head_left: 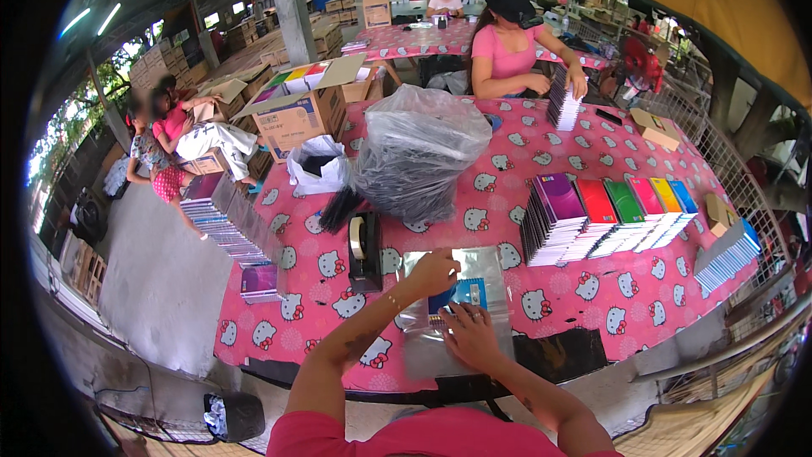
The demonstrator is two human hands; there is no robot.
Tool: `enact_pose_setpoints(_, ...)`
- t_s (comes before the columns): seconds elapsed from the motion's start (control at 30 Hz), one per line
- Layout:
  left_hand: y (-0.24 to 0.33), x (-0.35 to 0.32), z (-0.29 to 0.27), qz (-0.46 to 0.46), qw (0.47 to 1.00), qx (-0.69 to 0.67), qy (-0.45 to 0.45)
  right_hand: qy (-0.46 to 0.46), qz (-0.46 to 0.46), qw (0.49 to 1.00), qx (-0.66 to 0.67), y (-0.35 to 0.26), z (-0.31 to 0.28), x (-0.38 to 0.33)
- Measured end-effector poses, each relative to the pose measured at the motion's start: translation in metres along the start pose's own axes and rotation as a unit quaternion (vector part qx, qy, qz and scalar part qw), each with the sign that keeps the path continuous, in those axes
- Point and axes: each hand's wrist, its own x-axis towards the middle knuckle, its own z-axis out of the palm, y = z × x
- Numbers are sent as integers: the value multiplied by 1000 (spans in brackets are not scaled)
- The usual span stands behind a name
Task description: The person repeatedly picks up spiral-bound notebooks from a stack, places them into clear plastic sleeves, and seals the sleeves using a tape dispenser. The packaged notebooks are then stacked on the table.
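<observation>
1. When working over the blue notebook, taken as the clock's centre with twelve pointing away from the body, keep the cover flat against the clear plastic sheeting; cannot tell whether lying on top or under a layer.
2. Note the left hand at ten o'clock, fingers curled close together by the far-left corner of the cover; cannot tell whether pinching plastic.
3. Note the right hand at six, fingers spread across the near edge of the cover, clamped on nothing visible.
4. For neat handling, probably best to steady the notebook lightly with the right palm, smooth ripples outward, and square cover edges to plastic edges.
5. Toward half past eleven, see a large translucent plastic bag, bulging with greyish contents too veiled to identify.
6. Toward half past ten, see a white bag, open-topped with black material inside; beyond, an open cardboard box filled with bright-coloured notebooks.
7. At eight, on the floor, see a black bin holding pale crumpled scraps.
</observation>
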Motion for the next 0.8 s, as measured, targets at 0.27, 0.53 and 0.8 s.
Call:
enact_pose_setpoints(0.27, 85, -64, 44, -102, 984, 22, 144, 6, -18, 998, -52, 9, 34, -26)
enact_pose_setpoints(0.53, 97, -56, 24, -220, 970, -47, 90, -26, 24, 995, 95, 19, 16, -2)
enact_pose_setpoints(0.8, 103, -67, 51, -153, 979, 129, 36, 223, 245, 917, 222, 85, 16, 36)
